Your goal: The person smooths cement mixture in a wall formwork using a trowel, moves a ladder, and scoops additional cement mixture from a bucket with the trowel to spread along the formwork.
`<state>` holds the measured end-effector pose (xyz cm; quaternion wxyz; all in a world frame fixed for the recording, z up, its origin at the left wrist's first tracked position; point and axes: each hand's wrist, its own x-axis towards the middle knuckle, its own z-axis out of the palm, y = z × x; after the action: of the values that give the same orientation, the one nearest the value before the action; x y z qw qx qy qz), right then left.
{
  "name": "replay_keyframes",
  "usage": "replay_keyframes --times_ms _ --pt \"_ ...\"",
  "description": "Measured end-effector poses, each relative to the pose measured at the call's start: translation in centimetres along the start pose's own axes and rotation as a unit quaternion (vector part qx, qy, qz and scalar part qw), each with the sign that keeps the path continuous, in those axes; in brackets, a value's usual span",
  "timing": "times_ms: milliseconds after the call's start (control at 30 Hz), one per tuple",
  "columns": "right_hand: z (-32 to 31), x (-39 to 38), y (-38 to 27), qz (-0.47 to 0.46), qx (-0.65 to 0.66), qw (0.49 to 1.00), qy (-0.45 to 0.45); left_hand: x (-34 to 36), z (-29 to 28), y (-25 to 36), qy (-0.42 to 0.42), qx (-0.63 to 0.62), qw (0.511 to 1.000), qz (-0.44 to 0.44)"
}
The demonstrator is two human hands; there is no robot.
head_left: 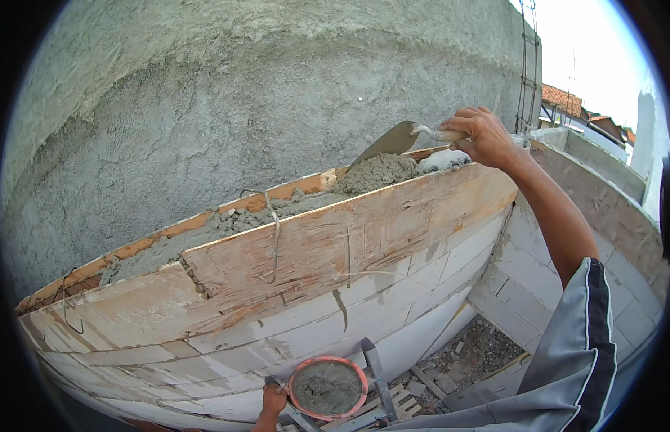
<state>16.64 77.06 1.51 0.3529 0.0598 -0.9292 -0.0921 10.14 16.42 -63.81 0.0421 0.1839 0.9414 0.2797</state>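
My right hand (pixel 485 137) is closed round the wooden handle of a trowel (pixel 391 141). The trowel's blade slants down to the left against a heap of wet mortar (pixel 382 173) in the narrow trough between form boards along the wall top. Low in view, my left hand (pixel 275 398) is closed beside the orange-red rim of a mortar bucket (pixel 363 374), over a metal ladder rail (pixel 373 363). Whether it grips the rim or the rail is hidden.
A plywood form board (pixel 328 241) faces the block wall (pixel 392 302), with bent wire ties (pixel 276 248) over its edge. Behind rises a rough plastered wall (pixel 227 129). A rebar column (pixel 524 72) stands at the far right. Rubble (pixel 468 360) covers the ground below.
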Motion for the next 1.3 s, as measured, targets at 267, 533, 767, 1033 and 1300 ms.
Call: replay_keyframes --times_ms 267,533,767,1033,1300 --pt "-4.3 0.4 -0.3 -0.077 -0.225 0.964 0.116 0.1 1.4 -2.5 0.026 0.026 0.998 0.055" --pt "-4.7 2.1 -2.1 -0.119 -0.285 0.945 0.104 -0.5 0.5 -0.7 0.048 0.004 0.998 0.037" --pt "-5.9 1.3 -1.7 -0.078 -0.311 0.941 0.107 0.6 1.3 -2.3 0.012 0.06 0.996 0.063" --pt "-9.1 1.0 -3.4 0.094 -0.265 0.959 -0.043 -0.1 1.4 -1.2 0.077 0.004 0.997 0.019" --pt "-10.0 2.4 -6.1 0.069 -0.136 0.953 -0.263 0.7 1.1 -1.7 0.073 -0.032 0.996 0.033"
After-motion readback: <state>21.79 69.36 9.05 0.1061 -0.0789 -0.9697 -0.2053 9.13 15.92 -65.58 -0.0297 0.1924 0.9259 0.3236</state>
